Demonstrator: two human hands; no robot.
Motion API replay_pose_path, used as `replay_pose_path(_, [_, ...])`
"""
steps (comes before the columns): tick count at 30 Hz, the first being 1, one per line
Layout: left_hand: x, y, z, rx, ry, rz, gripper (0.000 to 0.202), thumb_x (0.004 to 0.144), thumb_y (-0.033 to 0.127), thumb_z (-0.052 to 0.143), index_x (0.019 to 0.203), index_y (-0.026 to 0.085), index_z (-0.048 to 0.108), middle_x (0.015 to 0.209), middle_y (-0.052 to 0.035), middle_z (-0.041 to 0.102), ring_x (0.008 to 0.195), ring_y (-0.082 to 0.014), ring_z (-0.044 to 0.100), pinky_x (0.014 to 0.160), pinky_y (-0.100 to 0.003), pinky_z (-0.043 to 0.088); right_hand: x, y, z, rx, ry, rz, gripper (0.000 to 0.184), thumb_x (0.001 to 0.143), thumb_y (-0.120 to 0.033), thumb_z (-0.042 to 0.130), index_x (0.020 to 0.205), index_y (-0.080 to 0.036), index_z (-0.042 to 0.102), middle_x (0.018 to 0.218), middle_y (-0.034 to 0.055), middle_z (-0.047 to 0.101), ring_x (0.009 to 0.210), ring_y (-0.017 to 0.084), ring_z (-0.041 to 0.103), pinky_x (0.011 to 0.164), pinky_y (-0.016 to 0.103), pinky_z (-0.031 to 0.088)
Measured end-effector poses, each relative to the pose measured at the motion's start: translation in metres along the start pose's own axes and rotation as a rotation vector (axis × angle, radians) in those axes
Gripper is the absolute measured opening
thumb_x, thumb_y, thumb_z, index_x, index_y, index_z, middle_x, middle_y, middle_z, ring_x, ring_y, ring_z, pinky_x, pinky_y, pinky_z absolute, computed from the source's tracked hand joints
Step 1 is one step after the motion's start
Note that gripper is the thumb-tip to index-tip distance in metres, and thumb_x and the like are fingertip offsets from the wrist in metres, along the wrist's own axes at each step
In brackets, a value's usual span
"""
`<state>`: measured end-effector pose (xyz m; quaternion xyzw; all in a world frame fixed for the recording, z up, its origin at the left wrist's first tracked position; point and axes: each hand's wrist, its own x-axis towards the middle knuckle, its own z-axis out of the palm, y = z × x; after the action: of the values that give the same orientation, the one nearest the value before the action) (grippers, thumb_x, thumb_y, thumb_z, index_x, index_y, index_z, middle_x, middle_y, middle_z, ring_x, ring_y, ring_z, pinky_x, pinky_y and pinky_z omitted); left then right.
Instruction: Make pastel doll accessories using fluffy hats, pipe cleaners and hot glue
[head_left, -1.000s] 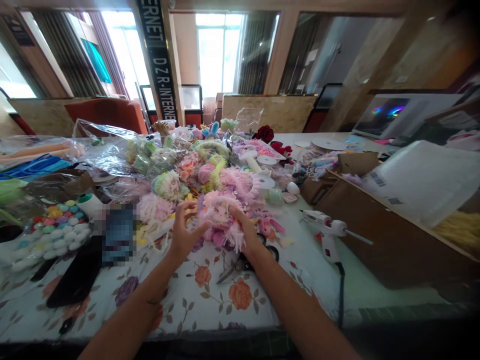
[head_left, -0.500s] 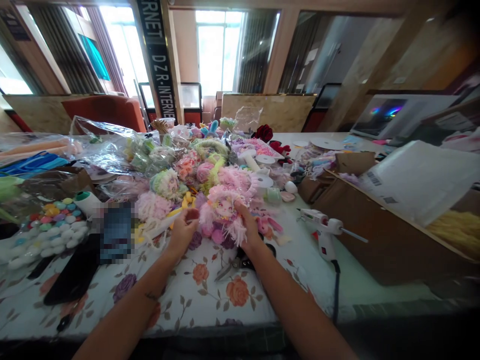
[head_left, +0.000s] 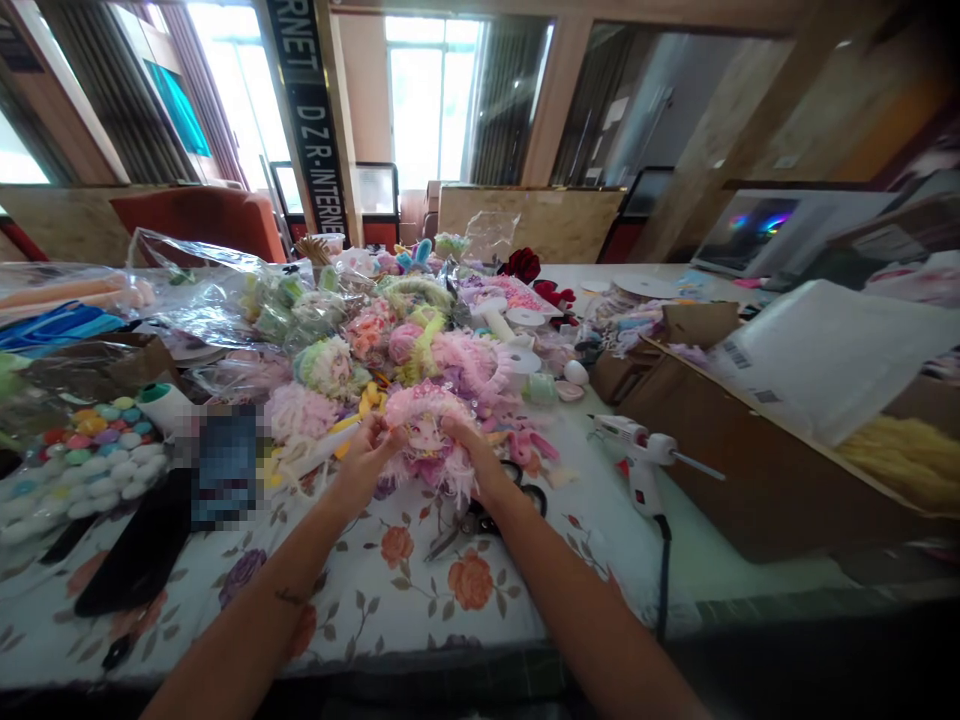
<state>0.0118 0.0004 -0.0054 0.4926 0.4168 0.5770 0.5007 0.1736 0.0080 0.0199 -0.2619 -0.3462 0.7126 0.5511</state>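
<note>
A fluffy pink headband with feathers and small pom-poms (head_left: 427,430) is held up over the flowered tablecloth (head_left: 420,580). My left hand (head_left: 365,462) pinches its left end with closed fingers. My right hand (head_left: 471,460) grips its right end, fingers wrapped round it. Scissors (head_left: 480,520) lie on the cloth just under my right wrist. Behind the headband is a heap of similar pink, green and peach fluffy pieces (head_left: 390,340).
A white glue gun (head_left: 637,455) with a black cord lies to the right, beside an open cardboard box (head_left: 757,470). A tray of coloured balls (head_left: 82,450) and a dark flat object (head_left: 127,560) lie at left. Plastic bags (head_left: 202,290) crowd the back left.
My left hand went from open beside the headband to closed on its left end. Both hands have lifted the headband slightly and tipped it toward me.
</note>
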Motion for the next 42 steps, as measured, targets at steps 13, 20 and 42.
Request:
replay_pose_path(13, [0.000,0.000,-0.005,0.619,0.027,0.192,0.012,0.071,0.026,0.067,0.083,0.023,0.066,0.075,0.0000,0.064,0.070,-0.0184,0.058,0.067,-0.028,0.043,0.011,-0.006,-0.014,0.180,0.031,0.054,0.034,0.074,-0.050,0.064,0.096,-0.024,0.065,0.098,0.0049,0.073,0.105,0.027,0.065,0.079,0.040,0.057])
replay_pose_path(20, [0.012,0.005,-0.012,-0.050,0.222,0.073,0.036,0.074,0.037,0.064,0.106,0.022,0.059,0.110,-0.0070,0.063,0.104,-0.0205,0.059,0.088,-0.032,0.047,0.011,-0.004,-0.010,0.160,0.013,0.100,0.040,0.075,-0.054,0.061,0.101,-0.023,0.064,0.100,0.0069,0.072,0.104,0.026,0.065,0.076,0.039,0.058])
replay_pose_path(42, [-0.002,0.011,-0.004,-0.084,0.025,0.097,0.073,0.063,0.022,0.080,0.130,0.025,0.050,0.115,-0.0081,0.065,0.106,-0.0257,0.063,0.093,-0.042,0.050,0.001,0.006,0.003,-0.218,-0.124,-0.010,0.030,0.069,-0.028,0.077,0.096,-0.020,0.068,0.085,-0.0008,0.070,0.078,0.015,0.064,0.077,0.026,0.050])
